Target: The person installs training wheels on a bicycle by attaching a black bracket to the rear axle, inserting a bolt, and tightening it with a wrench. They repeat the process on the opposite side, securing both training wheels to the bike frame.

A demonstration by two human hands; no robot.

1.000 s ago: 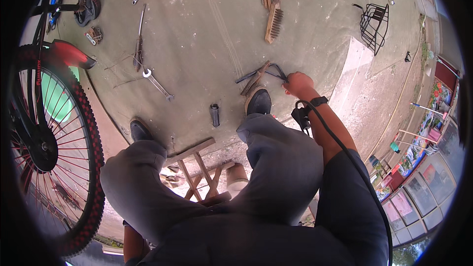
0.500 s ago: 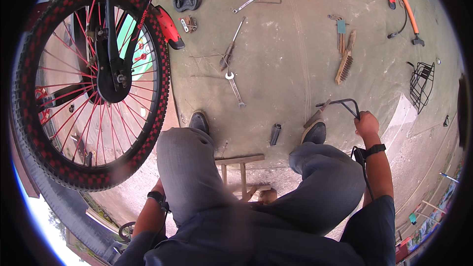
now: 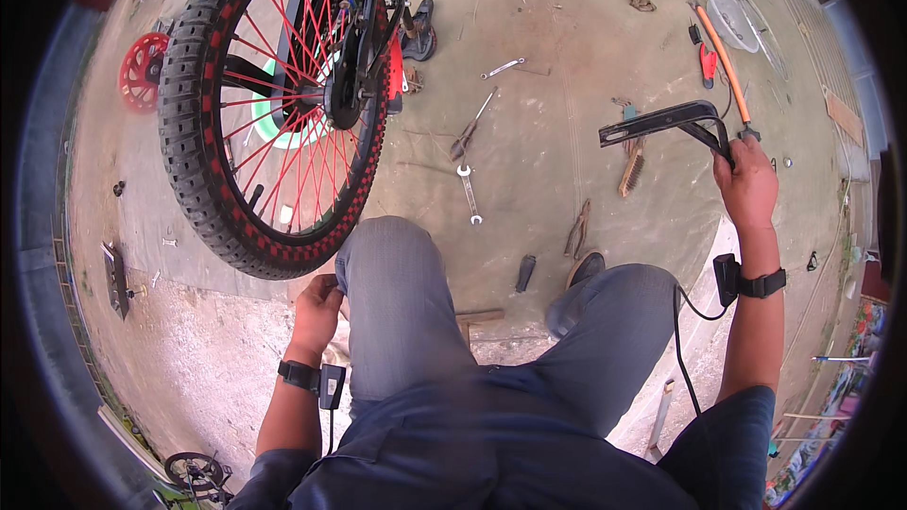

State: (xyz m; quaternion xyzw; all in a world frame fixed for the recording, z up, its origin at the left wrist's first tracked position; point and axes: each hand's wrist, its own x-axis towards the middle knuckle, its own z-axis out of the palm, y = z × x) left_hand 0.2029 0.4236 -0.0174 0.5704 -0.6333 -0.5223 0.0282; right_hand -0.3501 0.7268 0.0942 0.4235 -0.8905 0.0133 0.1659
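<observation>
My right hand (image 3: 751, 184) is closed round one end of a black bent metal bracket (image 3: 661, 121), held up off the floor. Its flat slotted arm points left, over a wire brush (image 3: 631, 170). Beside my left knee, my left hand (image 3: 317, 314) has its fingers curled together against the grey trouser leg (image 3: 392, 274); whether anything is pinched there cannot be made out. A bicycle wheel (image 3: 194, 165) with a knobbly black and red tyre and red spokes stands in front of that hand, apart from it.
An open-ended spanner (image 3: 469, 195), a screwdriver (image 3: 472, 123) and a ring spanner (image 3: 502, 68) lie ahead. Pliers (image 3: 577, 229) and a black grip (image 3: 526, 273) lie near my right shoe (image 3: 586, 269). An orange-tubed pump (image 3: 723, 57) lies at the far right.
My right hand has lifted the bracket away from beside my shoe, up and forward. My left hand has come into view at the left knee. The whole view has shifted.
</observation>
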